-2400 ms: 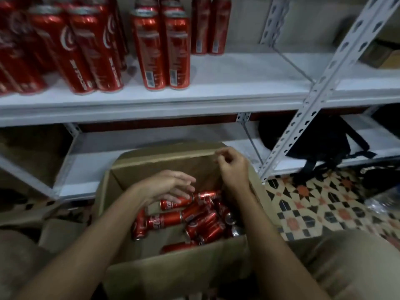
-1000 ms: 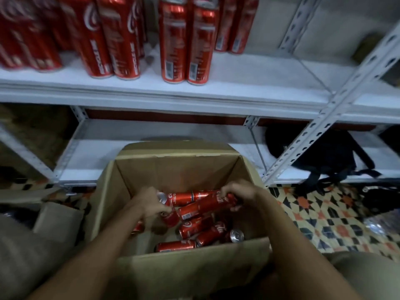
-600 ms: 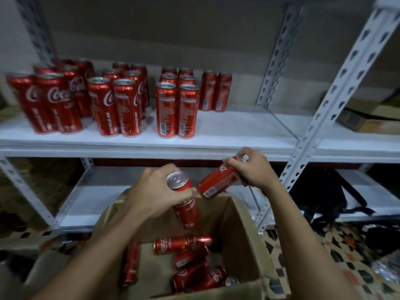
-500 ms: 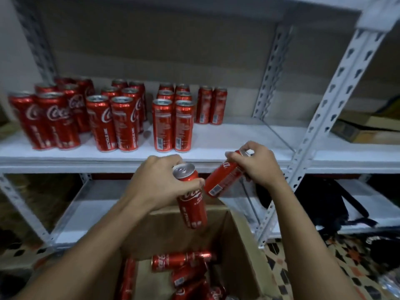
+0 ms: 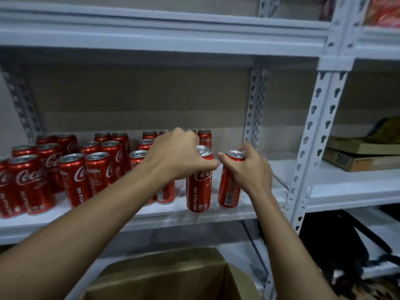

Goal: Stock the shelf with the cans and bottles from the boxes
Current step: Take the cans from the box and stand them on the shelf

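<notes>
At frame centre, the left hand [image 5: 176, 155] grips one red can [image 5: 199, 187] and the right hand [image 5: 249, 169] another can [image 5: 228, 187], fingers curled round both, upright on the white metal shelf [image 5: 238, 207]. Stocked cans [image 5: 71, 169] fill its left; a cardboard box [image 5: 164, 276] sits below.

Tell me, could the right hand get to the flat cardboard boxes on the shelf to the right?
Probably not directly: the right hand holds a can, and a white upright post stands between it and the flat cardboard boxes.

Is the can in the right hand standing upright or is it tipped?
Nearly upright: the can leans slightly, silver top up, base at the shelf front. The right hand grips its upper part.
</notes>
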